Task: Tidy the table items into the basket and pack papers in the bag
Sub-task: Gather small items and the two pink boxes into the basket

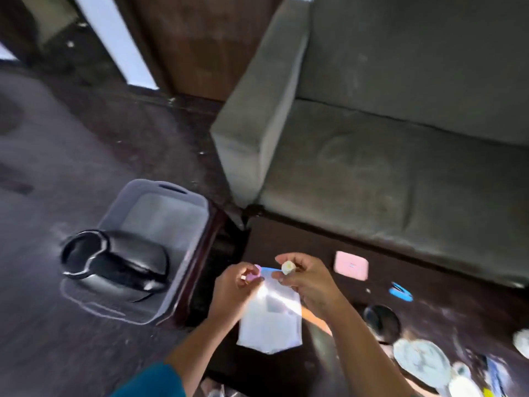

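A clear plastic zip bag (270,322) with a blue top strip hangs between my two hands above the dark table (315,242). My left hand (233,287) pinches its top left corner and also holds a small pink item (253,275). My right hand (306,279) grips the top right corner together with a small pale round object (287,266). A translucent grey basket (154,233) stands to the left on a side table, with a black helmet-like object (114,259) resting in it. The view is blurred.
A pink square pad (351,265) and a blue stapler-like item (400,291) lie on the table to the right. A dark round item (382,322), pale plates (420,361) and mixed clutter sit at the lower right. A grey sofa (386,138) stands behind the table.
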